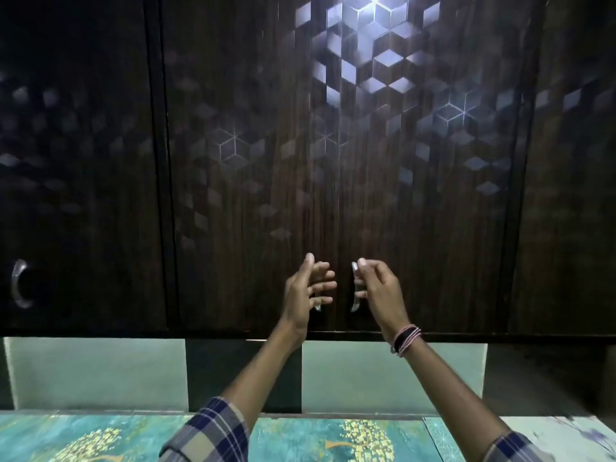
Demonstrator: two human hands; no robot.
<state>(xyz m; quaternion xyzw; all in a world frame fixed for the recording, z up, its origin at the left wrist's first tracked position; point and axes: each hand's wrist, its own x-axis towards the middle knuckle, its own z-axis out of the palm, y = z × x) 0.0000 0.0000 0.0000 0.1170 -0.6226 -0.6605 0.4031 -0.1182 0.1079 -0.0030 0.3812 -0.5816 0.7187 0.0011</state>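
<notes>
Fingers (325, 285) of the left hand (305, 291) spread loose and straight in front of the left handle (317, 307), of which only the lower tip shows. The right hand (378, 290) curls thumb and fingertips round the right handle (354, 285) of a dark wall cabinet (233, 95). Both curved metal handles sit low on the doors, either side of the centre seam (339, 195) and just above the cabinet's bottom edge. The left door (250, 195) and the right door (433, 195) appear shut flush.

The step in hand looks to be opening the pair. To do it well, the left hand should first close round its handle, fingertips hooked behind the bar and thumb in front, before either arm pulls. An even, gentle draw outward from the seam would probably suit, with the head kept back, since the doors hang at face height and would swing toward the person.

Bracelets (407, 340) ring the right wrist. Below, a table (300, 438) with a teal patterned cover runs along a tiled wall (100, 371), and a further handle (19, 284) shows on the neighbouring door at far left.
</notes>
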